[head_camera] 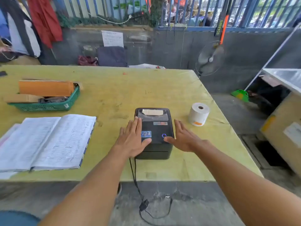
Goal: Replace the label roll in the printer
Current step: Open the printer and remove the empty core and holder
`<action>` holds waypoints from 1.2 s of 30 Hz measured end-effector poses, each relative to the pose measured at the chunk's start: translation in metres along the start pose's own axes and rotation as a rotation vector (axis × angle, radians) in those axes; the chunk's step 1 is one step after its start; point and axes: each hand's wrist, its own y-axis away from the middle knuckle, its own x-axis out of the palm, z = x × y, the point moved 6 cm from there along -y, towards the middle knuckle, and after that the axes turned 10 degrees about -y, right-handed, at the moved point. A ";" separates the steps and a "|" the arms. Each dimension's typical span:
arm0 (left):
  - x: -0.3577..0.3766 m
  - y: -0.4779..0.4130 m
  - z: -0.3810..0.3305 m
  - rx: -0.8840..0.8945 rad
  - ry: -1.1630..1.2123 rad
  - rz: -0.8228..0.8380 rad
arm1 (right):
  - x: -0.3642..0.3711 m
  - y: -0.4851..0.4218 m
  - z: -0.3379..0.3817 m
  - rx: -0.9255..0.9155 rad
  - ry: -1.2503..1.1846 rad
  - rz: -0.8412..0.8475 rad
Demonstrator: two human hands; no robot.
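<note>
A black label printer (157,128) stands closed near the front edge of the yellow-green table (146,88), a blue light lit on its top. My left hand (132,141) lies flat against the printer's left side, fingers apart, thumb on the lid. My right hand (182,137) is spread at the printer's right side, thumb tip touching the lid by the blue light. A white label roll (198,116) stands upright on the table, just right of the printer, touched by neither hand.
An open written ledger (48,142) lies at the left. A green basket (47,105) with cardboard pieces sits behind it. The printer's black cable (136,185) hangs over the front edge to the floor. A fan (210,58) and a cardboard box (283,131) stand to the right.
</note>
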 end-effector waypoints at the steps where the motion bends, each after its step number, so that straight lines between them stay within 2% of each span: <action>1: 0.012 0.005 -0.003 -0.009 -0.008 0.046 | 0.010 0.004 -0.008 0.023 -0.027 0.028; 5: 0.036 0.014 -0.006 -0.068 0.071 0.123 | 0.042 0.010 -0.029 0.052 -0.115 0.055; 12: 0.041 -0.001 -0.004 -0.137 0.125 0.066 | 0.049 -0.004 -0.034 0.005 -0.326 -0.086; 16: 0.051 0.002 -0.004 -0.195 0.153 0.031 | 0.052 -0.005 -0.041 -0.012 -0.395 -0.104; 21: 0.054 0.000 -0.001 -0.215 0.157 0.010 | 0.053 -0.008 -0.042 -0.062 -0.392 -0.111; 26: 0.048 0.004 -0.001 -0.215 0.167 -0.027 | 0.053 -0.011 -0.048 -0.014 -0.358 -0.092; 29: 0.028 0.001 0.004 -0.219 0.224 -0.104 | 0.035 -0.013 -0.040 -0.038 -0.404 -0.144; 32: -0.006 -0.015 0.009 -0.267 0.354 -0.263 | 0.002 -0.027 -0.021 -0.038 -0.487 -0.238; 36: -0.044 -0.045 0.018 -0.345 0.430 -0.369 | -0.036 -0.062 0.002 0.021 -0.481 -0.249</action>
